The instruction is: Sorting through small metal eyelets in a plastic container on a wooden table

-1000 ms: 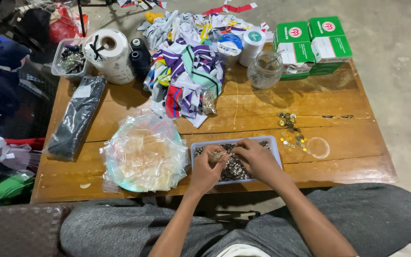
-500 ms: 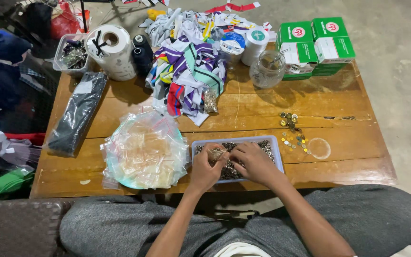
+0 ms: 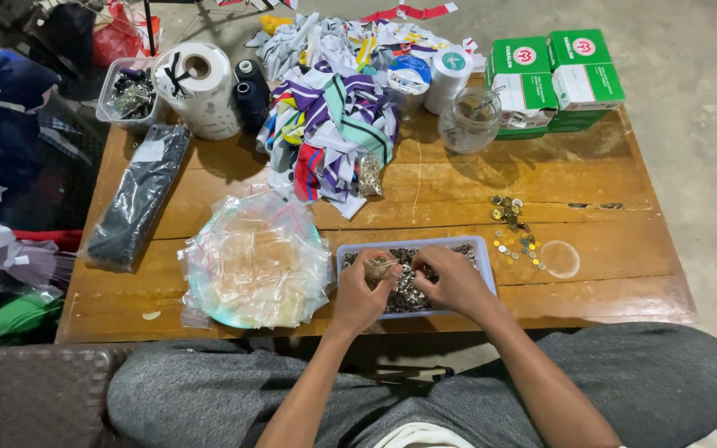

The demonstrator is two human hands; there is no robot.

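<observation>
Over grey tray [image 3: 481,245] | left hand [image 3: 364,286] pinching small metal piece [image 3: 381,267] | right hand [image 3: 455,280] curled in metal pieces [image 3: 408,295]

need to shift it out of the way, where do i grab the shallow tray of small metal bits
Take the tray by its short right-hand end wall, coming in from the right. That rim is bare, while the left hand and right hand cover the near side. It is shallow and full, so keep it level.
</observation>
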